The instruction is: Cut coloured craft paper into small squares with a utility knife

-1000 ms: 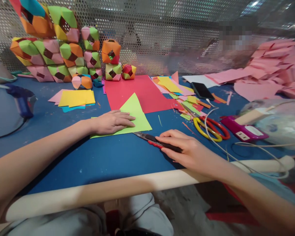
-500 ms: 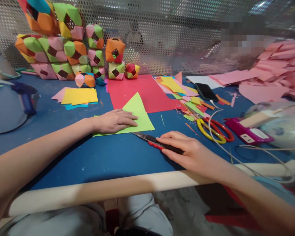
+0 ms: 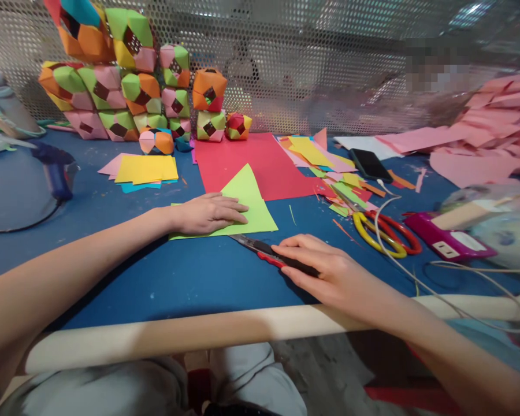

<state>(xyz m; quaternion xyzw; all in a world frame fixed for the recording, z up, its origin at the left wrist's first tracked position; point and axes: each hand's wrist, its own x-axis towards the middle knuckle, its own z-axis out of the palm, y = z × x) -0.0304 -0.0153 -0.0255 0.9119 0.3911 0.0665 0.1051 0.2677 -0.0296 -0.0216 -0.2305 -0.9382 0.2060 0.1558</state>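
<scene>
My left hand [image 3: 212, 213] lies flat on a lime-green sheet of paper [image 3: 256, 202], fingers stretched out and pointing right. The sheet shows a triangular peak at its upper right and has a long straight edge facing me. My right hand [image 3: 318, 263] is closed round a black and red utility knife [image 3: 266, 252]. The knife's blade points left and sits at the paper's near edge; whether its tip is under the paper I cannot tell. A large red sheet [image 3: 238, 159] lies behind the green one.
Folded-paper balls [image 3: 141, 95] stand stacked against a perforated metal screen. Yellow paper squares [image 3: 147, 169], a blue glue gun [image 3: 57, 170], scissors [image 3: 383, 231], a phone [image 3: 370, 164], a purple power strip [image 3: 448, 237], a white cable [image 3: 387, 251] and pink paper strips [image 3: 498, 127] surround the work. A pale rail [image 3: 251, 326] edges the table.
The view has shifted slightly, so everything appears a little further right. The knife has slid a short way left along the paper's near edge. My left hand stays put on the paper.
</scene>
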